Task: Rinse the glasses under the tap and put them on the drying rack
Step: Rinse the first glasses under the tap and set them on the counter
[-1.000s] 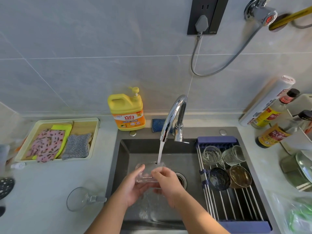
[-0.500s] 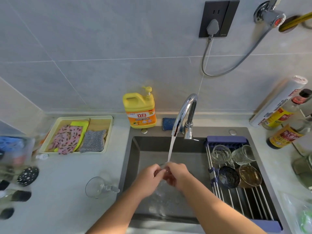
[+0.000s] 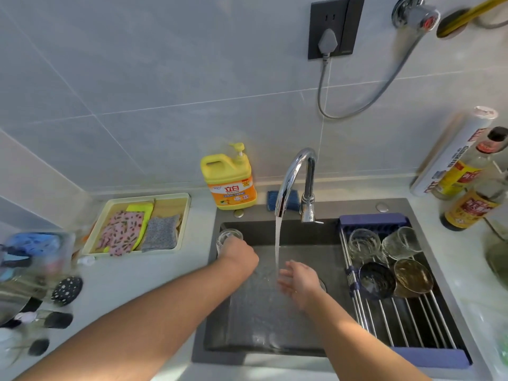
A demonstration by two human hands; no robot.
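Note:
My left hand grips a clear glass at the left rim of the dark sink, away from the water. My right hand is open and holds nothing, its fingers in the stream from the running chrome tap. The drying rack spans the right part of the sink. On its far end lie two clear glasses, with a dark bowl and a brown bowl just in front of them.
A yellow detergent bottle and a blue sponge stand behind the sink. A tray of cloths is on the left counter, with blurred items at the far left. Sauce bottles and a wrap roll stand right.
Both hands held the glass under the stream before. Now my left hand has carried it to the sink's left rim and my right hand has let go, staying open in the water.

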